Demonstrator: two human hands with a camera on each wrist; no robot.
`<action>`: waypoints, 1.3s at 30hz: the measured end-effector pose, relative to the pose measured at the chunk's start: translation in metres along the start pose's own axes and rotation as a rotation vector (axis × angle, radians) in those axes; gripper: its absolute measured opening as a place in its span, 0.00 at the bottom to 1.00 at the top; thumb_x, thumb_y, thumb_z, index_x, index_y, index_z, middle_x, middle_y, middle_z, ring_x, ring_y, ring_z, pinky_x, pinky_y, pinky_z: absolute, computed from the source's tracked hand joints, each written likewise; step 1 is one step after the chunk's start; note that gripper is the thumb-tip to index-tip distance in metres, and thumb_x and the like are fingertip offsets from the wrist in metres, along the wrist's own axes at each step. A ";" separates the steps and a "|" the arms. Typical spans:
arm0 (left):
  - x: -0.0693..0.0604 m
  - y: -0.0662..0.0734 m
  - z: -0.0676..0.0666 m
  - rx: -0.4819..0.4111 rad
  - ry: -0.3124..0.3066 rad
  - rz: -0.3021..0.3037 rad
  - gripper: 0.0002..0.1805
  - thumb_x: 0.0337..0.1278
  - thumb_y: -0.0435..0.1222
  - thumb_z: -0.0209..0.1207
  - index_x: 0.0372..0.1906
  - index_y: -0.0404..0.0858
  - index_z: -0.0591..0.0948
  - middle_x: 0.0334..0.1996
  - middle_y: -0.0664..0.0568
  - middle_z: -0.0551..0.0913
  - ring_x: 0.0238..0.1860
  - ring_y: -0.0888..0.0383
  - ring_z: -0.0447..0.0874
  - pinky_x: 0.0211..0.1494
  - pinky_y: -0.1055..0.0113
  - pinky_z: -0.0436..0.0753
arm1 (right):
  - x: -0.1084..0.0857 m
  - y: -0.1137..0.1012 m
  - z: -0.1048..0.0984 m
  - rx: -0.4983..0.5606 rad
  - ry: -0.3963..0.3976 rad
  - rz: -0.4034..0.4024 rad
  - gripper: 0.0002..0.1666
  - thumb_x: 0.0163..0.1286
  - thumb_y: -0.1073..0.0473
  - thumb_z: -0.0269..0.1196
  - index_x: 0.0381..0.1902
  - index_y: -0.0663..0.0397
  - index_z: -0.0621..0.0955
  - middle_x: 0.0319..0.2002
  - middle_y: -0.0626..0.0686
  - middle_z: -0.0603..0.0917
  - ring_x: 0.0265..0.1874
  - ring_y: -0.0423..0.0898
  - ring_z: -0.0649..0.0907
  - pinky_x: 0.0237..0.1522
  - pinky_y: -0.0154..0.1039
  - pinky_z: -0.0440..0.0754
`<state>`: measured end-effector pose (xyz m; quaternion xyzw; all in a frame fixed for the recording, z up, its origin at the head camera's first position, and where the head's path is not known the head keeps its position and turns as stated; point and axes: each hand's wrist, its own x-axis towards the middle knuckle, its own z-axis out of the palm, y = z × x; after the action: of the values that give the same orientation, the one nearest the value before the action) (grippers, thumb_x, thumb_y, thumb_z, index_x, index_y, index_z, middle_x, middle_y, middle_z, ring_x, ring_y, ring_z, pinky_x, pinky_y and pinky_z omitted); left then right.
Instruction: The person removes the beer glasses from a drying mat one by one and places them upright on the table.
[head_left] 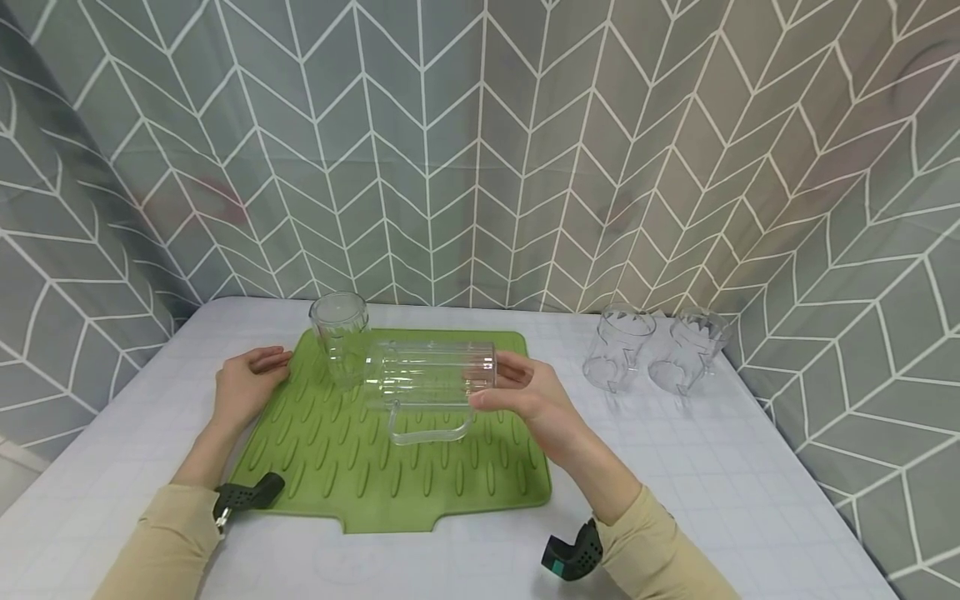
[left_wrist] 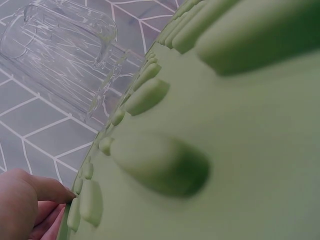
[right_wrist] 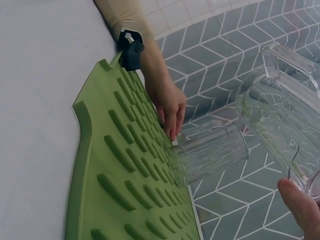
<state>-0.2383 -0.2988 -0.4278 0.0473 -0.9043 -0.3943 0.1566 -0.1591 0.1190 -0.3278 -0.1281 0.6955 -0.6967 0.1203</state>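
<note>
My right hand (head_left: 536, 400) grips one end of a clear mug (head_left: 420, 375), its thumb on the near side. The mug lies sideways in the air above a green ridged mat (head_left: 390, 508), its handle toward me. In the right wrist view the thumb touches the end of this mug (right_wrist: 280, 115). A second clear mug (head_left: 341, 342) stands on the mat's far left part. Beside it my left hand (head_left: 251, 383) pinches the mat's left edge; the left wrist view has those fingers (left_wrist: 47, 190) at the rim.
Two more clear mugs, one (head_left: 618, 350) nearer the mat and another (head_left: 688, 354) farther right, stand on the white-covered table (head_left: 675, 467). Grey patterned curtain (head_left: 480, 167) closes off the back and sides. Black bands (head_left: 573, 554) sit on both wrists.
</note>
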 end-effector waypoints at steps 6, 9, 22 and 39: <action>0.000 0.000 0.000 0.023 -0.002 -0.004 0.23 0.66 0.36 0.61 0.63 0.30 0.77 0.52 0.40 0.86 0.52 0.47 0.87 0.54 0.65 0.83 | 0.000 -0.001 0.000 0.006 0.005 0.005 0.47 0.56 0.64 0.70 0.72 0.63 0.65 0.65 0.62 0.76 0.65 0.53 0.78 0.72 0.52 0.70; 0.000 0.002 0.001 0.015 0.004 -0.007 0.23 0.66 0.35 0.60 0.63 0.30 0.77 0.52 0.39 0.85 0.56 0.39 0.83 0.59 0.52 0.81 | 0.000 0.000 -0.001 0.002 0.010 0.008 0.48 0.56 0.63 0.71 0.73 0.62 0.64 0.65 0.62 0.76 0.65 0.53 0.78 0.73 0.53 0.69; 0.003 0.016 -0.006 -0.040 0.060 0.039 0.22 0.67 0.38 0.60 0.60 0.28 0.79 0.51 0.36 0.85 0.34 0.87 0.73 0.37 0.93 0.73 | 0.000 -0.001 -0.003 -0.003 0.005 0.002 0.48 0.56 0.62 0.71 0.73 0.61 0.65 0.67 0.62 0.74 0.67 0.54 0.76 0.72 0.53 0.69; -0.003 0.068 -0.024 -0.129 0.139 0.107 0.26 0.71 0.48 0.56 0.63 0.34 0.79 0.54 0.38 0.84 0.37 0.91 0.71 0.41 0.92 0.75 | -0.001 -0.005 -0.005 0.009 0.039 0.006 0.47 0.55 0.63 0.72 0.72 0.60 0.66 0.65 0.60 0.76 0.66 0.53 0.77 0.72 0.53 0.70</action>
<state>-0.2257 -0.2682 -0.3639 0.0161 -0.8653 -0.4384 0.2426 -0.1595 0.1244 -0.3229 -0.1122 0.6949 -0.7018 0.1095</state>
